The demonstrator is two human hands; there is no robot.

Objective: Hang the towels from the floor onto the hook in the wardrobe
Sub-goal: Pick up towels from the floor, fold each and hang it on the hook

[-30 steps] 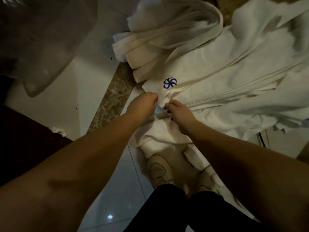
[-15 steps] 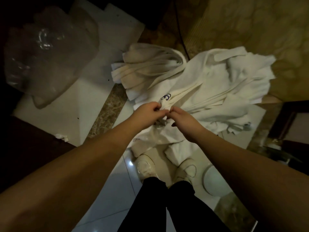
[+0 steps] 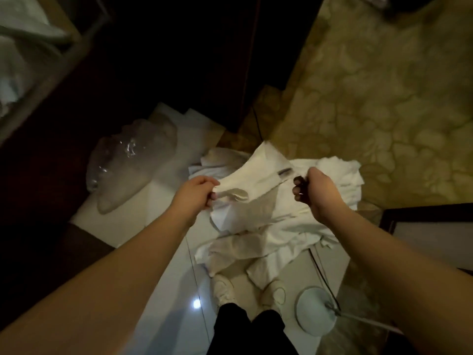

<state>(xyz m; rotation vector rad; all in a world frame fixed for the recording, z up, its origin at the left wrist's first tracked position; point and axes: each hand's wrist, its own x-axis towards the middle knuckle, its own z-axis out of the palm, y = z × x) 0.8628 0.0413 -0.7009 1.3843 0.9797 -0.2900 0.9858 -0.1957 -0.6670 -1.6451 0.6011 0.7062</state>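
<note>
Flooring fills most of my view: pale glossy tile (image 3: 163, 290) under me and a patterned yellow carpet (image 3: 384, 98) to the right, with dark wardrobe panelling (image 3: 179, 60) rising ahead. I see no hook from here. On the tile and the carpet edge lies the heap of white towels (image 3: 332, 175), its nearest part spilling down to my shoes (image 3: 224, 290). From that heap I have one towel (image 3: 256, 180) raised, stretched between my hands so that its upper edge spreads out, I judge to find a part fit for hanging. My left hand (image 3: 195, 192) pinches one end of that edge with curled fingers; my right hand (image 3: 312, 190) is clenched round the other end, well apart from the left. The rest of the towel hangs down and trails into the heap. A crumpled clear plastic bag (image 3: 128, 162) lies on the tile to the left, and a round white lamp base (image 3: 316, 310) with its cord stands just beside my right shoe.
</note>
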